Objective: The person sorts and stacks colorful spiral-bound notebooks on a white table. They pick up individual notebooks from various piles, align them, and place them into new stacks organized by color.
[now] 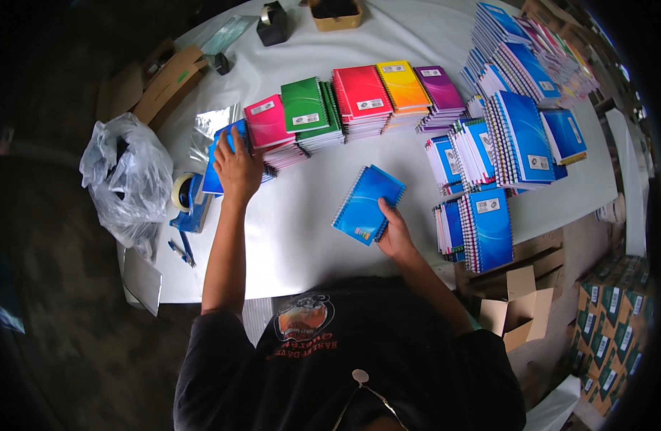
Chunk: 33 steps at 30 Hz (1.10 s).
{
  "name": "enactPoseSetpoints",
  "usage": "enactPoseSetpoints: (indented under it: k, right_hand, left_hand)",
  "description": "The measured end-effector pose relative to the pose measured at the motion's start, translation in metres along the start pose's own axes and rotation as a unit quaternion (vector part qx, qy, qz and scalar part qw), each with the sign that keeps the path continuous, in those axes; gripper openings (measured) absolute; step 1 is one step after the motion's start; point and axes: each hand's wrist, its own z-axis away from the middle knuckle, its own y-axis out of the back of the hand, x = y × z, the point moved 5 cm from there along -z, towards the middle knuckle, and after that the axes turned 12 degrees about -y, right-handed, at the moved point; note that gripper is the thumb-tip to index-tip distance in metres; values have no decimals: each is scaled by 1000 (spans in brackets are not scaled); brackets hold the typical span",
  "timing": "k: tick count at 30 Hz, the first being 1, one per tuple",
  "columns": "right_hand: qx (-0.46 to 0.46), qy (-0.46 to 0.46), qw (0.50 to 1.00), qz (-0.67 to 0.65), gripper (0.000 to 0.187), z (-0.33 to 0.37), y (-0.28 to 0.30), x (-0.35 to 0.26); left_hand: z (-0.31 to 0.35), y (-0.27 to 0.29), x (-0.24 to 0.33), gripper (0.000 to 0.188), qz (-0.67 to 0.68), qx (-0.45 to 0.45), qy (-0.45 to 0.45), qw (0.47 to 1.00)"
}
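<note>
Over the middle of the table my right hand (pixel 395 233) grips blue spiral notebooks (pixel 366 205) by their right edge. At least two are together, slightly fanned, with the thumb on the top cover. To the left, my left hand (pixel 237 167) rests over another blue notebook (pixel 214 172) at the end of the row, its fingers apart on the cover. That hand partly hides the blue pile. Beside it stand stacks of pink notebooks (pixel 267 118), green notebooks (pixel 304 105), red notebooks (pixel 359 90), yellow notebooks (pixel 402 86) and purple notebooks (pixel 439 90).
Tall piles of blue notebooks (pixel 520 136) crowd the right side. A plastic bag (pixel 126 172), a blue tape dispenser (pixel 194 205) and pens (pixel 181 251) lie at the left. A black tape dispenser (pixel 272 25) stands at the back. An open carton (pixel 518 309) sits below the table's right edge.
</note>
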Motion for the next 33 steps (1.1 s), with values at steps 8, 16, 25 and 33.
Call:
enactPoseSetpoints:
  k: [8, 16, 25, 33]
  right_hand:
    - [-39, 27, 998, 41, 41, 0, -9, -24]
    - [-54, 6, 998, 40, 42, 3, -17, -33]
    - [-95, -83, 986, 107, 52, 3, -25, -8]
    - [-251, 177, 857, 414, 50, 17, -62, -11]
  left_hand:
    - [-10, -22, 26, 47, 44, 53, -238, 969]
    - [5, 90, 51, 30, 634, -14, -43, 772]
    - [4, 73, 127, 24, 633, -165, -89, 751]
    - [83, 89, 225, 16, 328, -279, -658, 618]
